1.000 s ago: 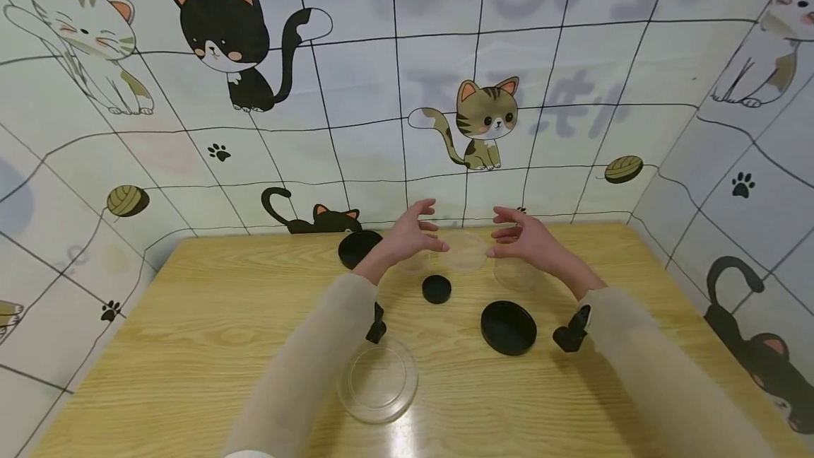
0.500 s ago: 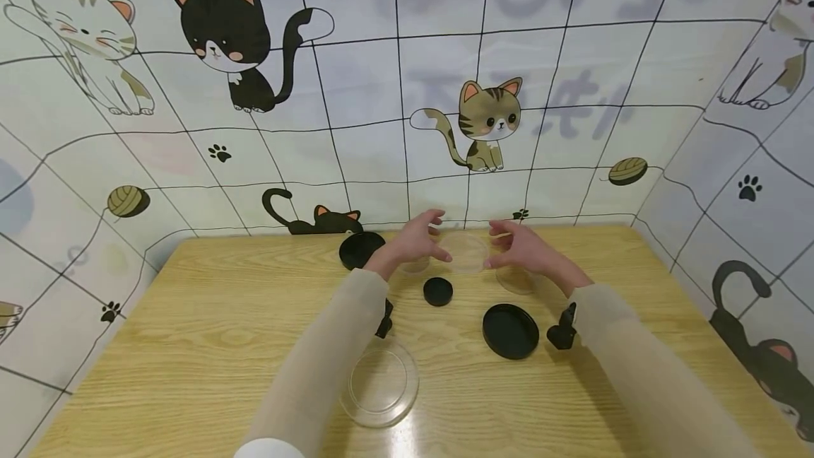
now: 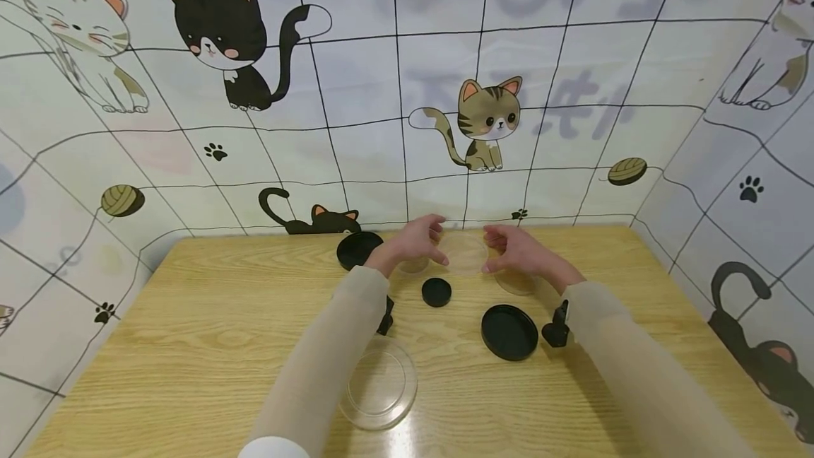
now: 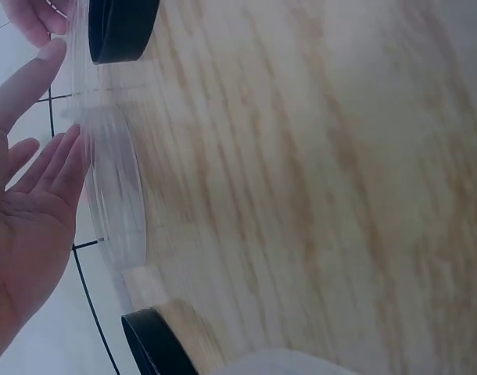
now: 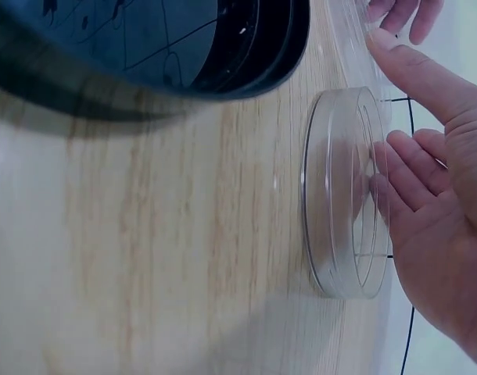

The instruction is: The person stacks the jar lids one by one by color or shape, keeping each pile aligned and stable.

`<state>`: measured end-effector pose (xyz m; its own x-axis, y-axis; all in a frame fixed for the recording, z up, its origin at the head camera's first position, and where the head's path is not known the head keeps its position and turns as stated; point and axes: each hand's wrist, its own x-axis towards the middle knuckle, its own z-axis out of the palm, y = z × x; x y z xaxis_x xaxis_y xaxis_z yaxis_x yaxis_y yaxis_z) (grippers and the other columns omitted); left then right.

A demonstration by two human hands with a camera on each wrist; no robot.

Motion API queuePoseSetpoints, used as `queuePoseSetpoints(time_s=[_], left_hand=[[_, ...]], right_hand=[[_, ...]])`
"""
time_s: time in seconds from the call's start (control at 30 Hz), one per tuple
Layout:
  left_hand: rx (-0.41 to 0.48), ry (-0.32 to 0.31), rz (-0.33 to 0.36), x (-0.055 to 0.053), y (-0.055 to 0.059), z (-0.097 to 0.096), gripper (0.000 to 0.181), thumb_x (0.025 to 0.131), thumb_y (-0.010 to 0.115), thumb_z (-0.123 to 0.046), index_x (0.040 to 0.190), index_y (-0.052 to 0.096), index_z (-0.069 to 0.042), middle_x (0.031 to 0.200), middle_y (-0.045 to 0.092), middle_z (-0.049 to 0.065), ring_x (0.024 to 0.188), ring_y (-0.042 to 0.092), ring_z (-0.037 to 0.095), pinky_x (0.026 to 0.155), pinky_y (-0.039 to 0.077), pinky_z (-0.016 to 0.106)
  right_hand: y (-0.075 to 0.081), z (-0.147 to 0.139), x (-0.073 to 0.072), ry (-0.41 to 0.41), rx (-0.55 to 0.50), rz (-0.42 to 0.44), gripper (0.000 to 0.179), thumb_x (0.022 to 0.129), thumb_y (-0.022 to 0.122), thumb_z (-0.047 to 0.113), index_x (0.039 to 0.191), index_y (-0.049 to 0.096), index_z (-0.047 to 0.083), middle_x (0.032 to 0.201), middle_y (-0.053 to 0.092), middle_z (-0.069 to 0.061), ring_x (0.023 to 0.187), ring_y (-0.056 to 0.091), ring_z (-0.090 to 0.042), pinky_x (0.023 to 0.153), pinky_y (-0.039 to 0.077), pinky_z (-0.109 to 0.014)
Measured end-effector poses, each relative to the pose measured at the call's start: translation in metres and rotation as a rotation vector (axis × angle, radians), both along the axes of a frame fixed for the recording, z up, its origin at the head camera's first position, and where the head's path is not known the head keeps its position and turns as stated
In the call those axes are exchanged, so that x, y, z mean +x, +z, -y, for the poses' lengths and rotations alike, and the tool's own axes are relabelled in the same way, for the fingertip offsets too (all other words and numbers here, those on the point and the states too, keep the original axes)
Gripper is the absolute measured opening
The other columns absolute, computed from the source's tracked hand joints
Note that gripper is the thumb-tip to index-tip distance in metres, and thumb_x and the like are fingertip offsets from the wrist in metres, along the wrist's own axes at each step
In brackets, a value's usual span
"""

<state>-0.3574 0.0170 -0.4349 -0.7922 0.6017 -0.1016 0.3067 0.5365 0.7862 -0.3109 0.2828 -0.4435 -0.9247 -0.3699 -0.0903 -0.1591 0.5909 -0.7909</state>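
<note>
Hands had just closed in: left hand [image 3: 413, 240] and right hand [image 3: 523, 251] were nearer each other than a second earlier, one each side of the middle clear dish [image 3: 464, 253]. That dish hadn't visibly shifted; it stood beyond the small black disc [image 3: 436, 292], slightly right. Reckoned the reach was nearly done, dish framed, no lift seen. Grip: thumb and fingers apart on each hand, thumb tips by the dish's rim; actual contact, couldn't tell from where I stood. Others: another clear dish [image 5: 340, 195] beyond the disc, further right; larger black dish [image 3: 509, 332] nearer than the disc, right; wide clear piece [image 3: 380, 384] nearer, left.
</note>
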Motion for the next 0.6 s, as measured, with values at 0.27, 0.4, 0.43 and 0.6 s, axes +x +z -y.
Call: queuePoseSetpoints(time_s=[0.27,0.4,0.43,0.6], left_hand=[[-0.099,-0.063,-0.024,0.0004,0.0009,-0.0037,0.088,0.081,0.089,-0.007,0.153,0.039,0.002,0.130,0.056,0.012,0.104,0.050,0.020,0.093,0.045,0.031],[-0.139,-0.057,-0.056,0.0009,-0.0005,-0.0057,0.085,0.082,0.088,-0.008,0.153,0.041,0.000,0.138,0.055,0.010,0.114,0.055,0.020,0.099,0.047,0.033],[-0.146,-0.056,-0.062,0.0012,-0.0003,-0.0061,0.084,0.082,0.088,-0.008,0.153,0.042,0.000,0.139,0.055,0.011,0.116,0.055,0.021,0.100,0.047,0.033],[-0.167,-0.062,-0.085,-0.0004,-0.0006,-0.0082,0.082,0.083,0.088,-0.009,0.152,0.044,0.000,0.138,0.056,0.011,0.119,0.055,0.023,0.100,0.048,0.033]], right_hand=[[-0.0017,0.0052,-0.0013,0.014,0.029,-0.016,0.091,0.082,0.088,0.012,0.152,0.035,-0.012,0.143,0.050,-0.029,0.133,0.047,-0.044,0.113,0.035,-0.056],[-0.0009,0.0071,-0.0017,0.020,0.046,-0.021,0.089,0.082,0.087,0.012,0.151,0.036,-0.012,0.142,0.050,-0.029,0.131,0.048,-0.043,0.113,0.035,-0.056],[-0.0005,0.0073,-0.0016,0.022,0.049,-0.021,0.089,0.082,0.087,0.012,0.151,0.036,-0.012,0.142,0.051,-0.029,0.131,0.048,-0.043,0.113,0.035,-0.056],[0.0002,0.0069,-0.0021,0.031,0.046,-0.018,0.087,0.083,0.087,0.011,0.151,0.037,-0.013,0.145,0.049,-0.030,0.132,0.047,-0.045,0.113,0.034,-0.058]])
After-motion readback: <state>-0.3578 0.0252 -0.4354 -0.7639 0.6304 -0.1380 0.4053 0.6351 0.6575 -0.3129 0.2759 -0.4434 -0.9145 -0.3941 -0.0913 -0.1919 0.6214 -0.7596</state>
